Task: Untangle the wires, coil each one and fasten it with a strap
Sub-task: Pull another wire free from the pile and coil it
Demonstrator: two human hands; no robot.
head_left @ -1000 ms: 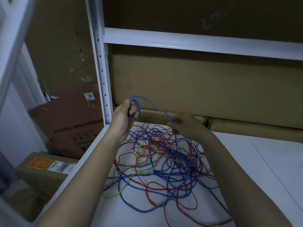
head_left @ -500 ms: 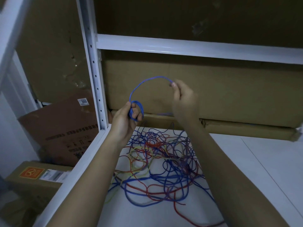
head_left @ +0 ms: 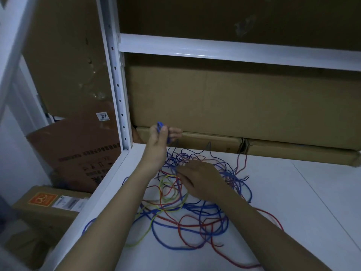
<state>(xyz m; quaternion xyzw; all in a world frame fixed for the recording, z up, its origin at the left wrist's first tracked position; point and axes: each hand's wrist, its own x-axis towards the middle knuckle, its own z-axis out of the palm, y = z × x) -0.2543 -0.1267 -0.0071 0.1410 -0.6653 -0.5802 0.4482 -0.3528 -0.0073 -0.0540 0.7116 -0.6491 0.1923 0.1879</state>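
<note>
Holding the small blue coil up at 11 o'clock, your left hand pinches it so the loops stay put. Your right hand reaches into the tangle at centre; can't tell if its fingers grip a strand.

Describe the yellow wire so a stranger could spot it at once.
Look at the white shelf, where a tangle of wires lies. The yellow wire loops through its left part, beside the right hand. It is the only yellow strand among blue and red ones.
</note>
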